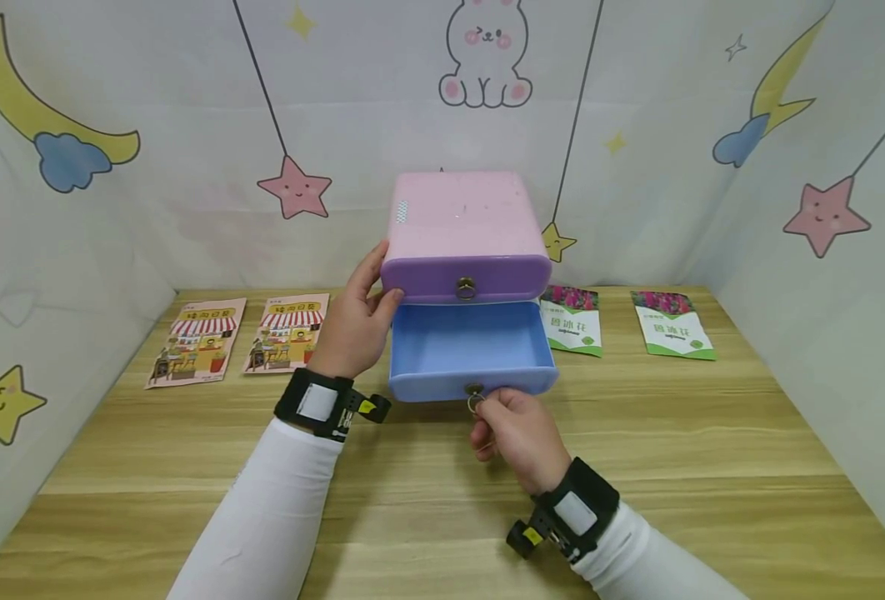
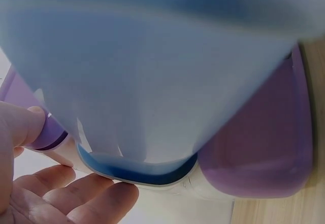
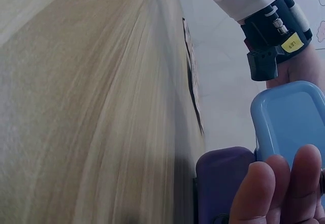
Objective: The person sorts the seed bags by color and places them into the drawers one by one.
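A small pink drawer cabinet (image 1: 461, 212) stands at the back middle of the table, its top purple drawer (image 1: 420, 279) closed. Below it, the blue drawer (image 1: 442, 385) is pulled out, its bare blue inside showing. My left hand (image 1: 354, 329) grips the cabinet's left side, thumb at the purple front and fingers along the side. My right hand (image 1: 523, 433) pinches the small metal ring pull (image 1: 476, 402) on the blue drawer's front. A lower purple drawer (image 2: 254, 137) shows beneath the blue one in the left wrist view; in the head view it is hidden.
Two pink packets with striped awning pictures, an outer one (image 1: 198, 342) and an inner one (image 1: 285, 333), lie left of the cabinet. To its right lie two green-and-white flower packets, one (image 1: 572, 321) beside the cabinet and another (image 1: 673, 325) farther out. A printed cloth wall (image 1: 367, 100) stands behind.
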A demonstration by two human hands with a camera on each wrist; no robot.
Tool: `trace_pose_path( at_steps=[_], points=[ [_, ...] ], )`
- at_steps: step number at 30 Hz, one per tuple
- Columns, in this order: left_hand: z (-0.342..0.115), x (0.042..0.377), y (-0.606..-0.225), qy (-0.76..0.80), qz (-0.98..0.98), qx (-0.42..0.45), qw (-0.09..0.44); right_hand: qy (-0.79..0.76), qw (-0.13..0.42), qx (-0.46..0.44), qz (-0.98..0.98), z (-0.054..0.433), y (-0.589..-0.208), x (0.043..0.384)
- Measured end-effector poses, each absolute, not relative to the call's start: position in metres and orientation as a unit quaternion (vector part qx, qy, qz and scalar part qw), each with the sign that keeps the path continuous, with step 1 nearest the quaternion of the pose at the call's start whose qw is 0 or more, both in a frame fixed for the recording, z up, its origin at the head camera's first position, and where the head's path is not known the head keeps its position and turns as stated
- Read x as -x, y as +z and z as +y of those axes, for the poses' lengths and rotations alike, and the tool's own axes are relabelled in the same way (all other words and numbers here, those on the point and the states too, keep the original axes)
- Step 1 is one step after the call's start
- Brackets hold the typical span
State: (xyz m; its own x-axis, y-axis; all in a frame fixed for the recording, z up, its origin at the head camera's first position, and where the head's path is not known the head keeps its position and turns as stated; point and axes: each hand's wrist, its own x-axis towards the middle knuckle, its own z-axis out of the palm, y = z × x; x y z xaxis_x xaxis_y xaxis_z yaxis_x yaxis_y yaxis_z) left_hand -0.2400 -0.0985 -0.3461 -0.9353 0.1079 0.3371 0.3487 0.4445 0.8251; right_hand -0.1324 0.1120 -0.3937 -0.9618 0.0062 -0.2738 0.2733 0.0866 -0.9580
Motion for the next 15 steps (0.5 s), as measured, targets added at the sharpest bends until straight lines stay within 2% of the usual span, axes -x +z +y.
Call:
trace_pose_path(
  at_steps=[15],
  points=[
    [-0.0989,0.2399,-0.3463,-0.508,-0.842,0.134,0.119,-0.659,0.107,-0.087,0.740,0.1137,-0.3941,0.1288]
  ],
)
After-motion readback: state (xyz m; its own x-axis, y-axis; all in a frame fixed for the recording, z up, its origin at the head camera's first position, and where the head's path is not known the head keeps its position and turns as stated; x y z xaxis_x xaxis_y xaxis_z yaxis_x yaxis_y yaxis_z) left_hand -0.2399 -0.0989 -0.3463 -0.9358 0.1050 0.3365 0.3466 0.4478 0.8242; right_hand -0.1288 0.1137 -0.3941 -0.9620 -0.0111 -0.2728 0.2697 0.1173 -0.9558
